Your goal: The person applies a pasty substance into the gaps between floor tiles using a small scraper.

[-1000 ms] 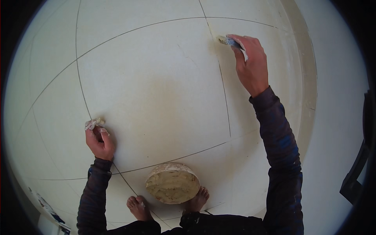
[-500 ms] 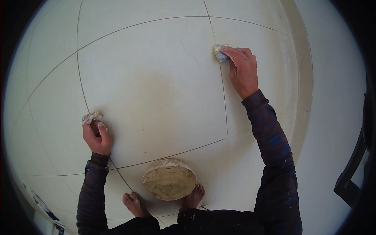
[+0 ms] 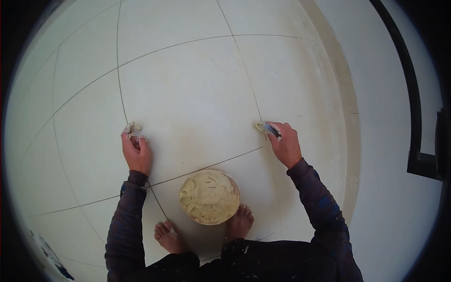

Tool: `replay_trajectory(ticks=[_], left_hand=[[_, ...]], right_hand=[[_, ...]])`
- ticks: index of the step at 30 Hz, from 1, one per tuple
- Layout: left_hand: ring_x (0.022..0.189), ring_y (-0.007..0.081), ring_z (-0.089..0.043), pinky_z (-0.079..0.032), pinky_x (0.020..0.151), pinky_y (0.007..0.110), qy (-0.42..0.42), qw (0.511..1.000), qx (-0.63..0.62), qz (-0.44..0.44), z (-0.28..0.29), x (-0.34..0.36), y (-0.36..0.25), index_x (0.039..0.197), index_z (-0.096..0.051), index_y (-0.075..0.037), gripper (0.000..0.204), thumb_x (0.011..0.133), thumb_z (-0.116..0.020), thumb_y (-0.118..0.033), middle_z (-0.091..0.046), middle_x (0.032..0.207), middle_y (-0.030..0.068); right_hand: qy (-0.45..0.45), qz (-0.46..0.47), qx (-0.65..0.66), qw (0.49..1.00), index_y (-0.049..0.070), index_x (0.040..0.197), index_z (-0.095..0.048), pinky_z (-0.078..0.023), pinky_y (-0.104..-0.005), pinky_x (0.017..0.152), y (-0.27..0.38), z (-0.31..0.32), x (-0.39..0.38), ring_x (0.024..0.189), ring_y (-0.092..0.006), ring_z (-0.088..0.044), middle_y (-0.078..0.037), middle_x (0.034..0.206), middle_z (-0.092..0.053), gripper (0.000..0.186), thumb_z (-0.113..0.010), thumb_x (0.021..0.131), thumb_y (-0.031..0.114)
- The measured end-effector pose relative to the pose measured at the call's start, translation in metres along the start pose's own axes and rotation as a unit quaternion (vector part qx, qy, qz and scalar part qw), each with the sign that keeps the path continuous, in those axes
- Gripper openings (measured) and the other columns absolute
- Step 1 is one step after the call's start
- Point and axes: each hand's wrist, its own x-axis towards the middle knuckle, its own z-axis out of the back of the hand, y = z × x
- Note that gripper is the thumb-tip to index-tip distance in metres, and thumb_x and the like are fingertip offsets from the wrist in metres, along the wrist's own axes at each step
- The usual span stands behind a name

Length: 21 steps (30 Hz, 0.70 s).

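Observation:
My right hand (image 3: 285, 144) is closed around a small blue-grey scraper (image 3: 271, 129). Pale paste coats the scraper's left end, which rests at a tile joint (image 3: 253, 96) on the floor's right side. Further left, my left hand (image 3: 137, 152) pinches a crumpled, paste-smeared piece (image 3: 131, 127), perhaps a rag or a lump of paste; its kind is unclear. A round bucket (image 3: 238, 191) stands between my feet, heaped with beige paste (image 3: 209, 197). Whitish smears show on the left fingers.
Large pale floor tiles (image 3: 188, 89) with thin dark joints spread all around. A tan border strip (image 3: 350, 94) curves along the right, beside a white surface (image 3: 383, 141) with a black frame (image 3: 416, 103). My bare feet (image 3: 171, 237) flank the bucket.
My right hand has drawn the scraper toward me along the joint; the stretch behind it looks paler. My view has shifted. The left hand still holds its smeared piece.

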Motion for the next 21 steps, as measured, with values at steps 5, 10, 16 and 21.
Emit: replay_trajectory(ticks=[5, 10, 16, 21], left_hand=[[0.072, 0.0069, -0.055, -0.047, 0.063, 0.023, 0.042, 0.998, -0.031, 0.02, -0.015, -0.07, 0.006, 0.137, -0.048, 0.001, 0.043, 0.094, -0.053, -0.001, -0.062, 0.101, 0.0043], [0.069, 0.0085, -0.053, -0.046, 0.061, 0.024, 0.005, 0.996, 0.036, -0.081, 0.011, -0.085, 0.022, 0.132, -0.052, 0.001, 0.042, 0.09, -0.056, -0.002, -0.055, 0.084, 0.0027], [0.064, 0.0106, -0.054, -0.046, 0.058, 0.025, 0.003, 0.997, 0.039, -0.071, 0.006, -0.085, 0.02, 0.125, -0.055, 0.001, 0.037, 0.088, -0.057, -0.004, -0.055, 0.082, 0.0046], [0.058, 0.0118, -0.053, -0.046, 0.054, 0.026, -0.01, 0.991, 0.056, -0.123, 0.0, -0.082, 0.026, 0.121, -0.057, 0.0, 0.035, 0.086, -0.059, -0.003, -0.055, 0.079, 0.0054]], right_hand=[[-0.199, 0.125, -0.124, 0.964, 0.002, 0.113, -0.07, -0.051, -0.0421, 0.084, -0.021, -0.013, 0.069, 0.095, -0.0311, -0.061, -0.012, 0.101, -0.07, 0.033, -0.069, 0.08, 0.005], [-0.173, 0.143, -0.231, 0.947, 0.0, 0.109, -0.071, -0.051, -0.042, 0.086, 0.017, -0.046, 0.035, 0.097, -0.0317, -0.061, -0.011, 0.103, -0.069, 0.031, -0.067, 0.079, 0.003], [0.009, 0.137, -0.129, 0.982, 0.006, 0.111, -0.072, -0.05, -0.0443, 0.085, 0.007, 0.0, 0.019, 0.094, -0.0339, -0.062, -0.012, 0.1, -0.07, 0.03, -0.066, 0.082, 0.005], [-0.138, 0.233, -0.133, 0.953, 0.008, 0.11, -0.071, -0.049, -0.0426, 0.086, 0.011, 0.01, 0.128, 0.096, -0.0327, -0.06, -0.008, 0.108, -0.072, 0.027, -0.063, 0.086, -0.002]])
